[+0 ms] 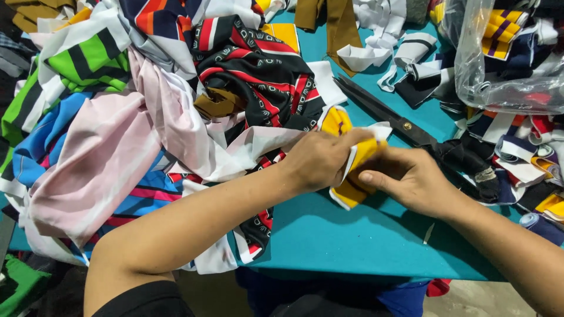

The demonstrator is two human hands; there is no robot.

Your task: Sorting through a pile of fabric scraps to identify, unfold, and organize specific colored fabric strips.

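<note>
Both hands meet over the middle of a teal table (352, 235). My left hand (320, 158) and my right hand (408, 176) pinch the same small yellow and white fabric piece (352, 191), which is folded between the fingers. The piece's upper end (336, 122) sticks out behind my left hand. A black, red and white patterned garment (258, 70) lies just left of my left hand, its lower part running under my left forearm.
Large black-handled scissors (399, 123) lie behind my right hand, blades pointing to the far left. A heap of pink, blue, green and striped cloth (106, 141) fills the left. Cut trim scraps (517, 152) and a clear plastic bag (499, 64) sit at the right.
</note>
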